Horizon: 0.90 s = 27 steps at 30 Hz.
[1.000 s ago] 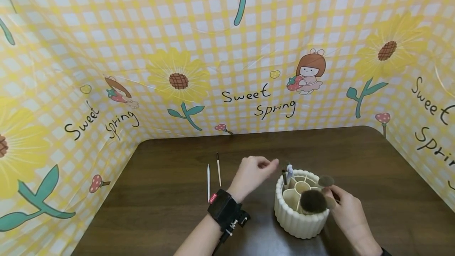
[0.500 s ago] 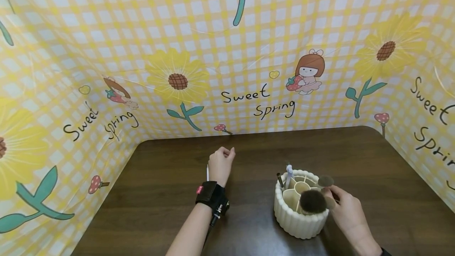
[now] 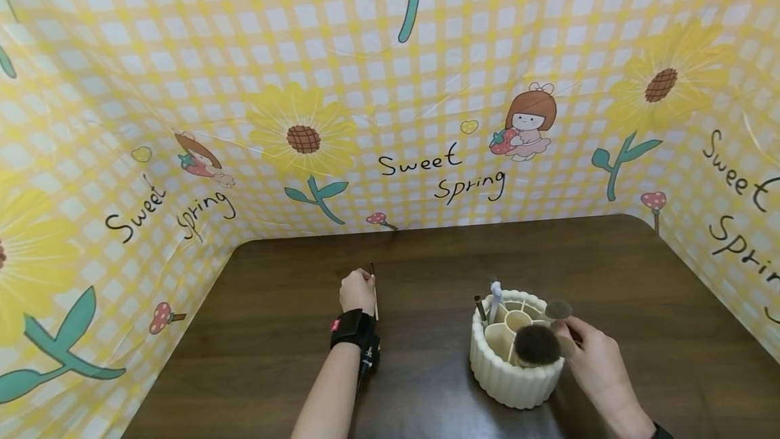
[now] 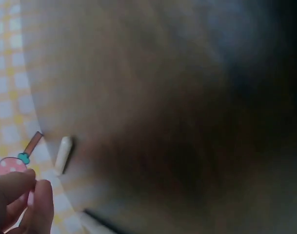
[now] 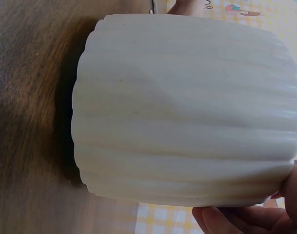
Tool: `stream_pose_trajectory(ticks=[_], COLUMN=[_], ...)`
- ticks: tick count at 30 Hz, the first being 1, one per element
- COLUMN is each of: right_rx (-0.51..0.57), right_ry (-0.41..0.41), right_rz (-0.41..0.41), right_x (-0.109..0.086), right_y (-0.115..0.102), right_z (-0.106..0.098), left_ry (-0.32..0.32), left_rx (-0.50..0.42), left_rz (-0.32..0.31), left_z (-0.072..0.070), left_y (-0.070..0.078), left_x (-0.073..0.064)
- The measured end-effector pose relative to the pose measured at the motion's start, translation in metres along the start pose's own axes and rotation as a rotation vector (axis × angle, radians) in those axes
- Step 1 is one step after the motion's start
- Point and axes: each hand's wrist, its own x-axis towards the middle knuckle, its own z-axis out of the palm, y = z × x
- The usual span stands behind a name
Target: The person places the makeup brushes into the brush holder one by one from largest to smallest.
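Note:
In the head view my left hand point(image 3: 357, 290) is low over the table, beside a thin brush point(image 3: 376, 300) with a dark tip. In the left wrist view its thumb and fingertips point(image 4: 43, 195) come together; whether anything is between them is unclear. Two pale sticks lie near, a short cream one point(image 4: 63, 155) and a partly cut-off one point(image 4: 97, 225). The white stick seen before is hidden in the head view. My right hand point(image 3: 600, 361) grips the rim of a cream ribbed brush holder point(image 3: 514, 385), also large in the right wrist view. Fluffy makeup brushes point(image 3: 536, 345) stand in it.
The holder's divided top also carries a lilac-topped tool point(image 3: 496, 293) and a dark slim stick point(image 3: 480, 308) at its left side. Yellow checked cloth point(image 3: 341, 59) with printed flowers hangs behind the brown table point(image 3: 439, 371) and along both sides.
My left hand has moved left from beside the holder to the sticks and lowered there, covering the white stick. The dark slim stick now leans left in the holder. My right hand stays put.

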Motion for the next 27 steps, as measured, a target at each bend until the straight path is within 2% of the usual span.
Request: stream_pose_trajectory(ticks=[7,19,27], right_rx=[-0.003,-0.011,-0.011], right_ry=[-0.002,0.027,0.012], right_rz=[0.009,-0.016,0.001], right_x=[-0.0013,0.0003,0.0002], right_y=[-0.0006,-0.0015,-0.001], right_z=[0.0,0.0007,0.0002], left_ry=[-0.031,-0.126,-0.17], left_rx=[0.005,0.018,0.059], left_rz=[0.005,-0.072,-0.069], left_z=[0.0072,0.0052,0.0059], left_y=[-0.0044,-0.007,-0.0083], left_x=[0.0026,0.0051,0.0068])
